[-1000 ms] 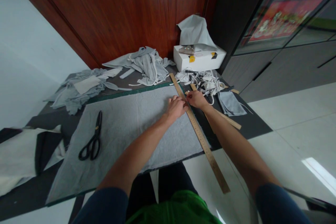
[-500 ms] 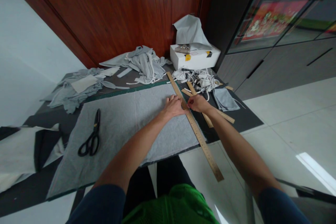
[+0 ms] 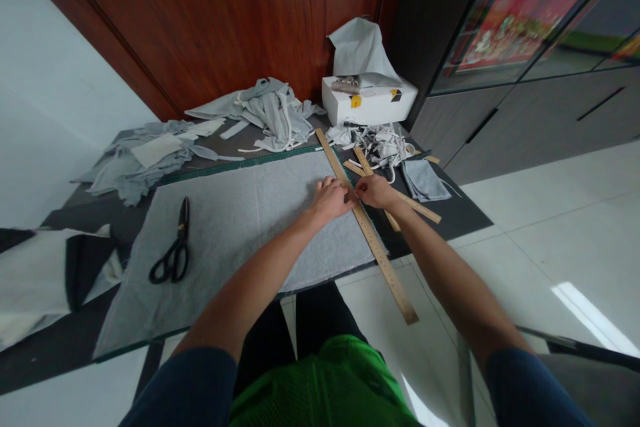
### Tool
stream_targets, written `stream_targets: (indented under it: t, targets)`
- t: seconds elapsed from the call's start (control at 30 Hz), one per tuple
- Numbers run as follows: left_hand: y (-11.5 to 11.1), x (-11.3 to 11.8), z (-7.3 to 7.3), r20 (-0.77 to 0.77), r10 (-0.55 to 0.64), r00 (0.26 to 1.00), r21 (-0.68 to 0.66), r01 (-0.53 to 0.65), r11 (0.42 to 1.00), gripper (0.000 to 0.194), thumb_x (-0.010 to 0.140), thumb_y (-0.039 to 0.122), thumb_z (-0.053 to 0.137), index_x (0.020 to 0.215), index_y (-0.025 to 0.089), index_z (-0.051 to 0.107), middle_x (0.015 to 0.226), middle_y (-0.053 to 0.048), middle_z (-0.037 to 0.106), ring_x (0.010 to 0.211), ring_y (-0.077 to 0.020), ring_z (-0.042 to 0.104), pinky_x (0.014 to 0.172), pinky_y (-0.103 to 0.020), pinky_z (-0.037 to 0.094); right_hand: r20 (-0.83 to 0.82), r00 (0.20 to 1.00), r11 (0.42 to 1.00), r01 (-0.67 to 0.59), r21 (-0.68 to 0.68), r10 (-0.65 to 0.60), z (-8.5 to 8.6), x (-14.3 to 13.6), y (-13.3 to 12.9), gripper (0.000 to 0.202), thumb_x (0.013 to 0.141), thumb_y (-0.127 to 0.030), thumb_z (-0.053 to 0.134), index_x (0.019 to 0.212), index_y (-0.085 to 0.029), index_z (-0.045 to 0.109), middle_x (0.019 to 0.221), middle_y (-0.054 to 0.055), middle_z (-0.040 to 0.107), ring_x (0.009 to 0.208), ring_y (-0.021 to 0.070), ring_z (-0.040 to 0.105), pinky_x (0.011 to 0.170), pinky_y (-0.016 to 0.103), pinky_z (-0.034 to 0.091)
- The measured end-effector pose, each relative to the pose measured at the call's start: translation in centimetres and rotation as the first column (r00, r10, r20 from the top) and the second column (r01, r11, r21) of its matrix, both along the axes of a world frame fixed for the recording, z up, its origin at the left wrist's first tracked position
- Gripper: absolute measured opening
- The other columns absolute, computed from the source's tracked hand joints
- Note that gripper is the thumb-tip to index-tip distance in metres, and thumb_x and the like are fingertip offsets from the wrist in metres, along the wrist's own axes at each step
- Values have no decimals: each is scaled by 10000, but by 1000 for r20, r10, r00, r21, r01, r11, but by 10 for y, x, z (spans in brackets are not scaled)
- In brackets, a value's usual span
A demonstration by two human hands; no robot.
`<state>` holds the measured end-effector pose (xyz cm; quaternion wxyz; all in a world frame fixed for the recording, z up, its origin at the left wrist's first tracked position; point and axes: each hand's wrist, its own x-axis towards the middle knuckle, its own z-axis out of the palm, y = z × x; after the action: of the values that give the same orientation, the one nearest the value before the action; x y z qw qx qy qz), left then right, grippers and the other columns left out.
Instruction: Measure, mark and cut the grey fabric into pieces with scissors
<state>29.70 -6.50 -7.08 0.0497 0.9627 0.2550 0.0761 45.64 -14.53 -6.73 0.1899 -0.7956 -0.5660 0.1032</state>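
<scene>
- One wooden ruler [image 3: 373, 237], 11-to-5 o'clock across grey cloth's [image 3: 225, 213] 3 o'clock end.
- Left hand [image 3: 331, 199]: fingers spread, on ruler.
- Right hand [image 3: 374, 191]: fingertips narrow at ruler edge; can't tell contents.
- Scissors [image 3: 182, 233]: cloth's 9 o'clock.

Both arms reach forward, bare below the sleeves; the left hand [image 3: 332, 199] presses down, fingers spread, and the right hand [image 3: 374, 191] curls just beside it, fingertips bunched.
</scene>
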Motion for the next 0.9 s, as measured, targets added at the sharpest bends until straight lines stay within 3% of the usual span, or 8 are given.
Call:
stream_targets:
  t: [0.17,0.4,0.5,0.63,0.73,0.9]
  targets:
    - [-11,1,9,-99,-5,995,-11,4,1000,633,871,696,571,1239,196,699,1352,-150,613,1321,-357,442,1048,-501,377,19,998,994,-57,-91,59,8,-2,-25,138,855,-185,677,904,-180,806,904,50,808,831,174,743,719,204,507]
    - [-18,2,12,-158,28,987,-64,-38,997,707,831,708,624,1350,228,619,1437,-132,552,1379,-367,378,1075,-499,363,83,996,1000,22,-10,-21,9,-13,-23,176,896,-197,660,989,-152,802,966,89,808,916,202,745,795,232,513]
    - [-23,0,11,-91,24,996,-48,-29,998,589,855,638,650,1276,227,673,1449,-128,551,1381,-361,380,1060,-492,369,82,997,1000,5,7,-5,7,-16,-29,185,898,-187,649,987,-138,803,946,97,808,889,200,745,794,235,517]
    - [-32,-5,8,-5,-55,998,-42,55,998,337,951,503,588,1068,239,762,1295,-97,678,1323,-316,461,1027,-466,374,55,998,999,-25,-31,27,10,-15,-46,175,872,-180,654,943,-142,810,913,82,807,832,183,735,732,215,511]
    - [-36,-7,7,-24,-73,997,-33,72,997,351,969,487,558,1008,226,789,1154,-116,738,1289,-324,499,1030,-481,364,45,996,993,-67,-94,72,14,-14,-55,156,850,-199,679,911,-166,819,894,61,807,826,178,727,715,207,502]
    - [-43,-4,9,-56,-77,995,11,78,997,525,883,646,605,1019,178,798,1109,-164,748,1312,-354,497,1073,-484,341,44,999,993,-20,-116,25,18,-16,-54,162,854,-197,676,922,-171,821,898,59,807,813,177,728,673,207,485]
